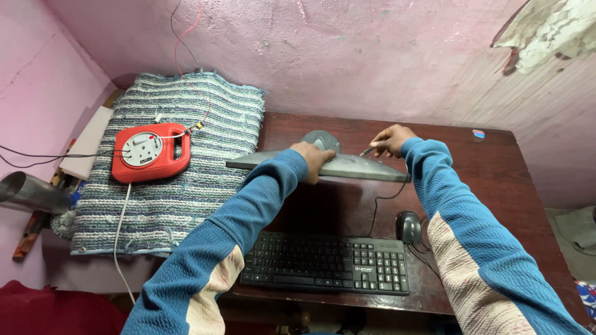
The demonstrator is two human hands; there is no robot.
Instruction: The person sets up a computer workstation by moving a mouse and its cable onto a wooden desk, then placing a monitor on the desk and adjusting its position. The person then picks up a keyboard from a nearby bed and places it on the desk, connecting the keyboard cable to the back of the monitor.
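A grey flat monitor (351, 167) stands on the dark wooden desk (496, 180), seen from above along its top edge, with its round stand (321, 139) behind it. My left hand (313, 158) grips the monitor's top edge near the middle. My right hand (390, 139) is behind the monitor's right part, fingers closed on the end of a black cable (377, 201) that runs down the front of the screen. Both my sleeves are blue.
A black keyboard (326, 263) and a black mouse (408, 226) lie near the desk's front edge. To the left, a red extension cord reel (152, 152) sits on a striped blue-grey rug (186, 198). A metal pipe (28, 192) is at far left. Pink walls enclose the desk.
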